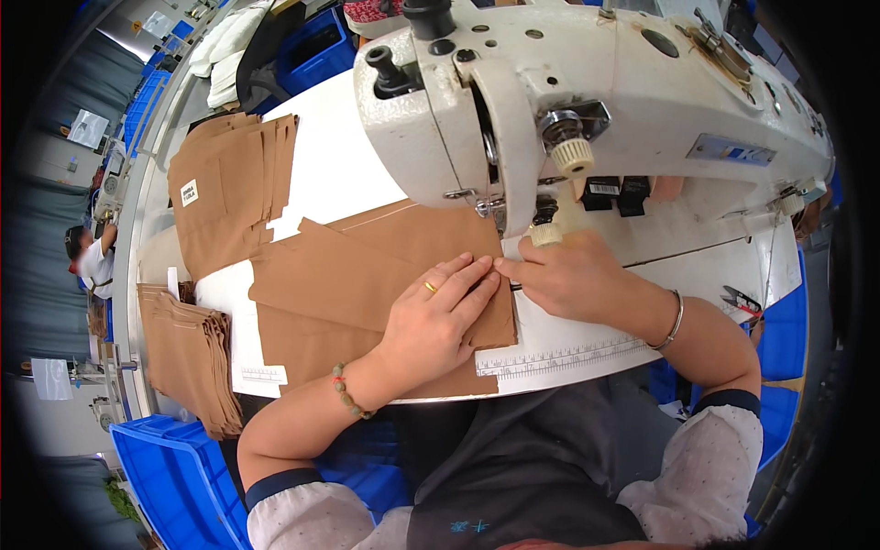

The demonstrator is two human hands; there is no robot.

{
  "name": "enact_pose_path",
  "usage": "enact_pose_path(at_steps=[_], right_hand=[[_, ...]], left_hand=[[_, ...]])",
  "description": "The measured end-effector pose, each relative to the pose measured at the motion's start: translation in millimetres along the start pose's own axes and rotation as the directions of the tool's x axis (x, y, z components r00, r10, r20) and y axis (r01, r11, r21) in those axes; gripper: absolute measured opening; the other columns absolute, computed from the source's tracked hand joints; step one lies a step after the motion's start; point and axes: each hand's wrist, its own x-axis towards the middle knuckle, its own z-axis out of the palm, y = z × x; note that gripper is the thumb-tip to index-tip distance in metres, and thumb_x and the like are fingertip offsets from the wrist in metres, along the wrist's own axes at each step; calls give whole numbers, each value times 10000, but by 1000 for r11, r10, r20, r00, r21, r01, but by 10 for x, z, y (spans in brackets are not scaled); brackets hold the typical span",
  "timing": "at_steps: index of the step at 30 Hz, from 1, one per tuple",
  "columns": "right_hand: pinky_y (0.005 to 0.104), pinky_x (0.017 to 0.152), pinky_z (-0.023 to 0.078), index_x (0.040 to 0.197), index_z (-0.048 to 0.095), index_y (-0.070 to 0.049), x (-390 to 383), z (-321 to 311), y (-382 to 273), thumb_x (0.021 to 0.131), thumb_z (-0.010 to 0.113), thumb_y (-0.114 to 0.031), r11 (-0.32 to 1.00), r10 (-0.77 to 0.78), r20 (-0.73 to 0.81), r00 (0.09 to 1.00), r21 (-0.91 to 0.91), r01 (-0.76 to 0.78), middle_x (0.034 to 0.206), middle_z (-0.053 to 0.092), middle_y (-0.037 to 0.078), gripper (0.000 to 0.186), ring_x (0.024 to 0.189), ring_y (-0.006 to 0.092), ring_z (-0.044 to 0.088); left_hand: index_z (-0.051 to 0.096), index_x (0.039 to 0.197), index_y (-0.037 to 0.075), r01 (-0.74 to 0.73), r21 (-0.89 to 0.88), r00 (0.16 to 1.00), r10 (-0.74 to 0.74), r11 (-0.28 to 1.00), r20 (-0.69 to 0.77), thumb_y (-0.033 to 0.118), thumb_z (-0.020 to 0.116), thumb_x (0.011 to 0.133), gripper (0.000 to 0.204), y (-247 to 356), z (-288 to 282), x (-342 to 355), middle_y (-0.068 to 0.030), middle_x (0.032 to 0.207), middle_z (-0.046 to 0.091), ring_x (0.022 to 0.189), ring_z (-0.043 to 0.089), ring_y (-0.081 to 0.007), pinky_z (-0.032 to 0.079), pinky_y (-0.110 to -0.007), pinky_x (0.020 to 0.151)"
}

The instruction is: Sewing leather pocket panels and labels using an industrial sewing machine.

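Brown fabric pieces (pixel 321 284) lie overlapped on the white sewing table, their right part below the needle area (pixel 486 209) of a white sewing machine (pixel 642 82). My left hand (pixel 431 321), with a gold ring, rests on the fabric with fingers stretched out. My right hand (pixel 573 280) is just right of it, fingers curled, one fingertip at the fabric's right edge beside my left fingertips; what the curled fingers hold, if anything, is hidden. A cream knob (pixel 547 234) on the machine is directly above my right hand.
Brown fabric stacks (pixel 215 183) (pixel 183 357) lie at the left. Scissors (pixel 738 301) lie at the right; dark small items (pixel 614 192) sit behind the needle area. Blue crates (pixel 160 477) stand below the table edge. Another person (pixel 92 261) works at the far left.
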Motion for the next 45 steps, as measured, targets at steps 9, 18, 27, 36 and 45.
enact_pose_path(at_steps=[9, 18, 27, 36, 45], right_hand=[[359, 539, 506, 948, 715, -90, 74, 59, 70, 793, 708, -135, 997, 35, -39, 999, -61, -37, 764, 621, 26, 161, 668, 202, 661], [361, 567, 516, 857, 721, -97, 122, 35, 136, 777, 688, -130, 986, 60, -46, 997, -153, -66, 764, 628, 36, 93, 687, 215, 667], [348, 582, 509, 863, 705, -117, 105, 20, 144, 786, 683, -131, 998, -16, -130, 991, -55, 9, 771, 630, 17, 81, 671, 200, 653], [395, 569, 484, 1062, 761, -195, 24, -52, 153, 751, 714, -151, 995, -35, 42, 998, 96, 31, 778, 612, -11, 318, 683, 222, 632], [360, 586, 518, 1011, 739, -179, 6, -109, 146, 798, 719, -165, 972, -100, 114, 988, 225, 73, 808, 598, 11, 214, 707, 205, 658]], left_hand=[[677, 1248, 45, -30, 41, 999, 31, 999, -22, 62, 735, 651, 599, -178, 3, 146, -91, 1330, 636, 1219, 619, -295, 525, -378, 1003], [685, 1205, 31, -14, 37, 1000, 14, 999, -17, 64, 726, 691, 517, -373, -10, 357, -103, 1230, 651, 1185, 611, -304, 538, -396, 959], [750, 1094, 102, -181, -21, 982, 180, 983, -50, 76, 773, 708, 387, -261, -92, 166, -17, 1048, 670, 850, 608, -219, 528, -358, 759], [768, 963, 105, -194, 47, 973, 199, 980, -120, 67, 799, 710, 258, -245, -82, 116, 0, 975, 656, 766, 579, -189, 510, -325, 688], [754, 939, 84, -207, -21, 965, 200, 978, -167, 44, 788, 722, 224, -266, -55, 146, -19, 991, 694, 785, 611, -202, 535, -333, 687]])
